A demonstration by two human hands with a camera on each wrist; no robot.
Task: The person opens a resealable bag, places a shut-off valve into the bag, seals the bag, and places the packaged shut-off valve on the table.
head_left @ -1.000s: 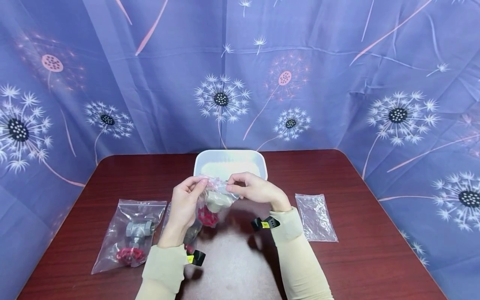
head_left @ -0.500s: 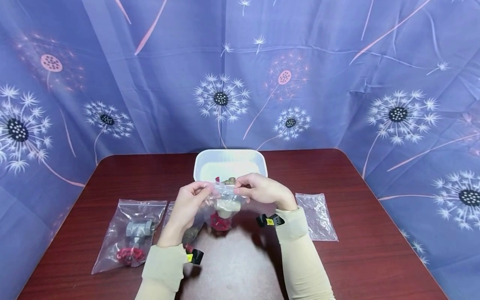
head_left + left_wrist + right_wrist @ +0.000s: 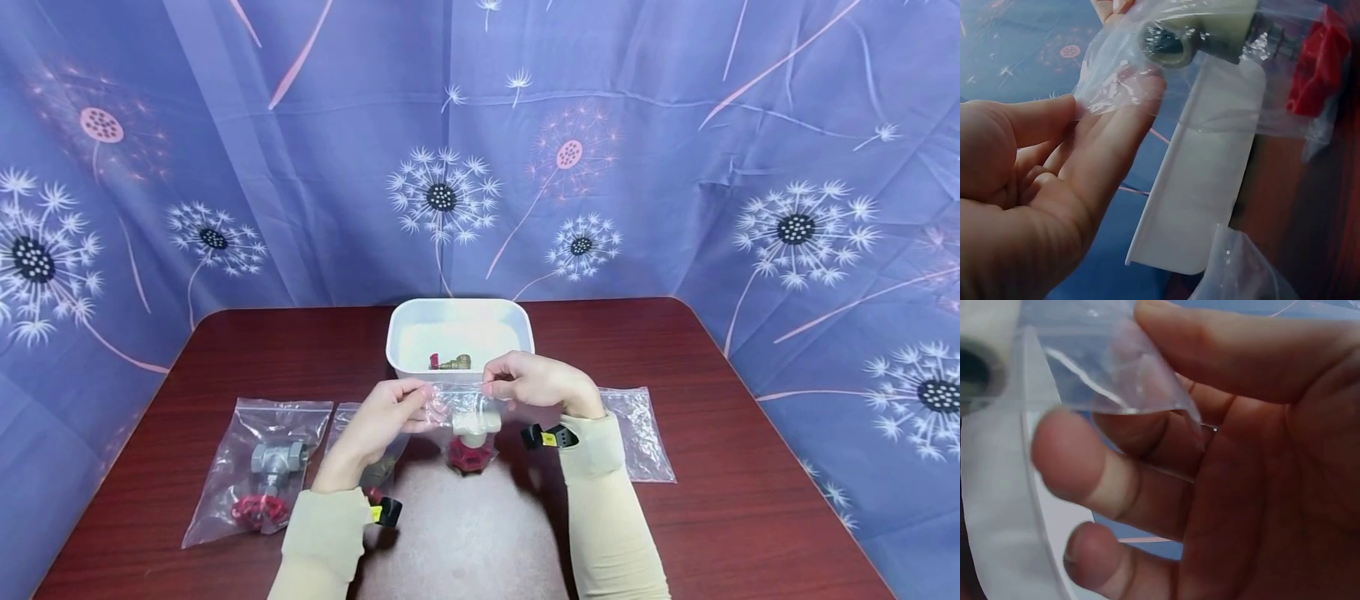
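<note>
A clear zip bag (image 3: 442,406) hangs upright between my two hands, in front of the white tub. Inside it is a beige valve (image 3: 476,422) with a red handwheel (image 3: 470,455) at the bottom. My left hand (image 3: 384,419) pinches the bag's upper left corner between thumb and fingers. At the upper right corner, my right hand (image 3: 542,384) pinches the plastic, with its other fingers loosely bent in the right wrist view. The left wrist view shows the valve's round open end (image 3: 1169,47) through the film.
Behind the hands stands the white tub (image 3: 397,333), holding a small brass valve (image 3: 455,362) with a red handle. A bagged grey valve (image 3: 279,458) lies at left. Another bagged valve (image 3: 378,472) is partly behind my left forearm. A flat clear bag (image 3: 637,437) lies at right.
Both hands have moved right and slightly toward me with the bagged valve, which now hangs straighter. The film is stretched between the hands, and the brass valve in the tub has come into sight.
</note>
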